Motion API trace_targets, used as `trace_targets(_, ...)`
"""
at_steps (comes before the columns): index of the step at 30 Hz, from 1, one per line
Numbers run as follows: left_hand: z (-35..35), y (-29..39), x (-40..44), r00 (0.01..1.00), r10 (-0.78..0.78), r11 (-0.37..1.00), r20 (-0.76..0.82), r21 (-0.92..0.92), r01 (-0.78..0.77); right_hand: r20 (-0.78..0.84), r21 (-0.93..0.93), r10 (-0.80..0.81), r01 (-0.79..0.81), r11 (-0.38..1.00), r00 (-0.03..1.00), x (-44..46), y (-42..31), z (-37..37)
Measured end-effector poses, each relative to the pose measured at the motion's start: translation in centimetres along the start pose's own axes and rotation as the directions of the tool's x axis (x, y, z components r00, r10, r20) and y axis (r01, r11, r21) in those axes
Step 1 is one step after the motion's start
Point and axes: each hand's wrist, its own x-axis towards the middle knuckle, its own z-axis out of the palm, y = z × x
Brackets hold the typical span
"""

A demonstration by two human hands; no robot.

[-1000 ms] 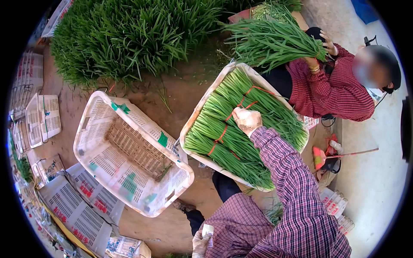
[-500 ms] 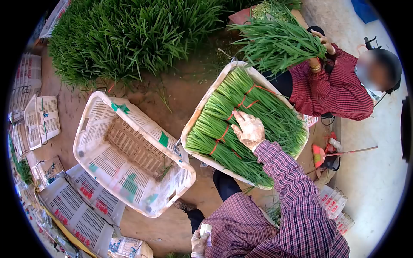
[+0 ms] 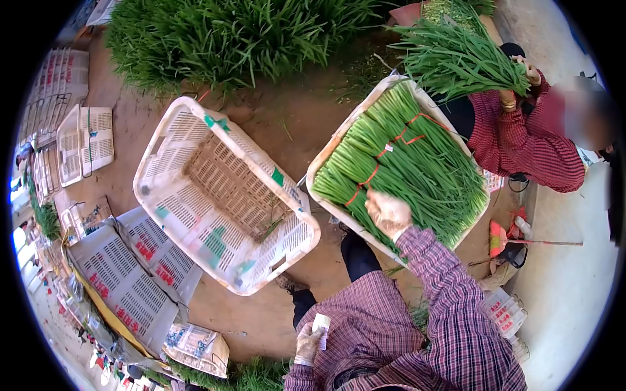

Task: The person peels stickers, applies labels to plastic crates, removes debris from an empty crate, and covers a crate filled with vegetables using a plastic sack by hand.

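right sleeve (image 3: 450, 293): long, loose, wrinkled; purple-pink, dark blue and white check
left sleeve (image 3: 300, 378): similar check, mostly cropped by the bottom edge
right hand (image 3: 389, 212): thin pale glove, see-through looking, motion-blurred
left hand (image 3: 307, 342): same sort of thin glove, creased, whitish edge at the wrist
front cloth (image 3: 365, 306): finer check, muted reddish purple, wide and loose; shirt or apron, cannot tell
trousers (image 3: 358, 256): plain, very dark, near black
shoe (image 3: 291, 282): brownish, mottled, small in view, details unclear

Free air over the green bundles (image 3: 420, 166) for the right hand (image 3: 390, 212), basket rim (image 3: 347, 126) in the way leftward
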Motion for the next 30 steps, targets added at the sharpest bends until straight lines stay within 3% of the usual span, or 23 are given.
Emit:
trace_targets(2,-0.6,-0.5,-0.1,1.0,0.004,0.999,0.002,0.035,-0.004,0.13,0.054,0.027,-0.035,0.998,0.991,-3.5,0.3,4.3)
trace_targets(4,-1.4,-1.3,-0.2,0.999,0.032,0.999,0.005,0.013,-0.032,0.22,-0.052,0.143,-0.135,0.989,0.965,-5.7,-0.4,6.6)
trace_targets(6,-2.8,-2.5,-0.3,0.999,0.037,0.999,0.013,-0.028,-0.036,0.179,-0.085,0.119,-0.105,0.991,0.977,-7.2,-0.3,8.5)
trace_targets(8,-4.2,-3.7,-0.5,1.0,0.017,0.998,-0.006,-0.053,-0.018,0.183,0.019,0.144,-0.15,0.988,0.972,-8.2,-0.5,9.9)
trace_targets(10,-5.4,-4.7,0.2,1.0,0.014,0.996,-0.009,-0.089,-0.015,0.154,-0.024,0.058,-0.055,0.998,0.986,-6.9,-2.5,9.1)
trace_targets(13,-7.5,-6.5,-0.1,0.997,0.022,0.995,-0.078,-0.1,-0.03,0.113,-0.223,-0.24,0.261,0.939,0.964,-2.0,-8.0,6.6)
trace_targets(16,-8.8,-8.7,0.6,0.983,0.072,0.978,-0.167,-0.181,-0.102,0.102,-0.386,-0.472,0.472,0.793,0.876,4.1,-12.1,6.9)
trace_targets(17,-9.1,-9.1,1.4,0.983,0.067,0.937,-0.173,-0.328,-0.122,0.068,-0.447,-0.563,0.529,0.721,0.824,5.9,-13.0,7.4)
trace_targets(18,-9.6,-9.2,2.5,0.979,0.09,0.926,-0.182,-0.346,-0.149,0.186,-0.491,-0.501,0.522,0.697,0.845,7.2,-14.3,8.1)
trace_targets(20,-9.1,-8.0,5.4,0.951,0.269,0.771,-0.154,-0.557,-0.308,0.291,-0.66,-0.398,0.483,0.575,0.87,10.3,-15.0,9.5)
trace_targets(21,-8.7,-6.3,6.9,0.92,0.349,0.75,-0.18,-0.534,-0.389,0.431,-0.691,-0.249,0.494,0.527,0.867,11.7,-15.7,9.9)
trace_targets(22,-9.8,-6.6,10.3,0.929,0.354,0.726,-0.111,-0.594,-0.347,0.395,-0.693,-0.278,0.483,0.535,0.876,12.8,-14.2,11.5)
trace_targets(24,-10.6,-4.5,16.6,0.884,0.446,0.598,-0.14,-0.688,-0.411,0.405,-0.759,-0.145,0.421,0.497,0.903,13.5,-15.2,12.3)
trace_targets(26,-10.9,-0.5,20.7,0.868,0.477,0.471,-0.14,-0.793,-0.387,0.48,-0.753,-0.078,0.456,0.474,0.874,13.9,-16.9,11.7)
trace_targets(28,-10.1,4.0,21.7,0.871,0.459,0.354,-0.173,-0.864,-0.358,0.469,-0.75,-0.097,0.454,0.481,0.878,15.1,-16.6,12.3)
trace_targets(29,-9.2,4.6,21.8,0.921,0.26,0.295,-0.291,-0.884,-0.363,0.471,-0.746,-0.105,0.459,0.482,0.876,15.3,-16.4,12.2)
trace_targets(30,-9.6,3.9,21.9,0.922,0.263,0.297,-0.285,-0.885,-0.358,0.476,-0.738,-0.111,0.465,0.489,0.872,14.9,-16.4,12.3)
